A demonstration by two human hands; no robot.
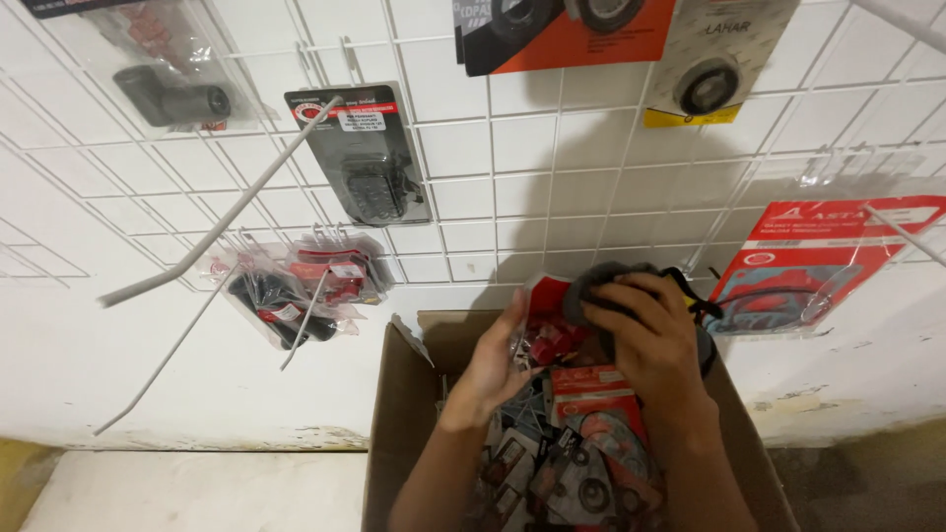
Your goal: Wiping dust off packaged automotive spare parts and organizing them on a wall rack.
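Red packet (548,335) upright (probably), both hands (645,330) gripping, over box (404,394)

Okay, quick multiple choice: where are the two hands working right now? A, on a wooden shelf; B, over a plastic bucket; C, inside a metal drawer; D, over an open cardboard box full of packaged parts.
D: the left hand and right hand hold small packets above the open cardboard box, which is crammed with bagged parts, below the white wire grid wall.

One cardboard box (394,414), two hands (645,340) — perhaps seven hung packets (370,158).
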